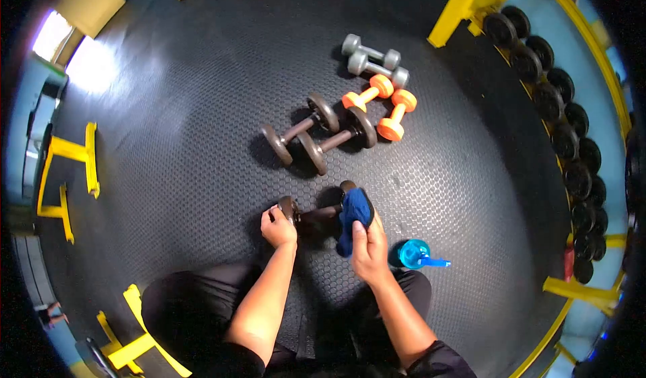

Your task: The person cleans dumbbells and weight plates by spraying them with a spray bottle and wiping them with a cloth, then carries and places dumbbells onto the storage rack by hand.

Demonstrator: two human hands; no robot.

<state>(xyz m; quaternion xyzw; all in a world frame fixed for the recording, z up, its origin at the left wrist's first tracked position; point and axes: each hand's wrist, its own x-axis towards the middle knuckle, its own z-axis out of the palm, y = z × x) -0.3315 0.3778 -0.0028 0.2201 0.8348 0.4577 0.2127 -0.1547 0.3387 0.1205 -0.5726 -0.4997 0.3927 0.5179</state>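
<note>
Dumbbell [321, 212], dark brown and held crosswise in front of the person's bent knees [192, 297], sits at the centre of the clock face used here. At its 9 o'clock end the left hand [277, 230] grips the round weight, fingers curled close together over the rim. At its 3 o'clock end the right hand [370, 247] holds a blue cloth [356, 206] over the other weight — fabric pinched between thumb and fingers. Those fingers are mostly hidden, so I cannot tell how far apart they lie.

At 12 o'clock, two more brown dumbbells [338, 140] lie side by side on the black textured mat [202, 95]. Toward 1 o'clock come two orange dumbbells [397, 114], angled to each other, and beyond them two grey dumbbells [380, 70], roughly parallel. At 4 o'clock, near the right hand, is a turquoise bottle [413, 250], its blue top pointing to 3. A row of black weights [564, 141] curves from between 1 and 2 o'clock to past 3 — opposite, a yellow frame [69, 149] shows near 9.
</note>
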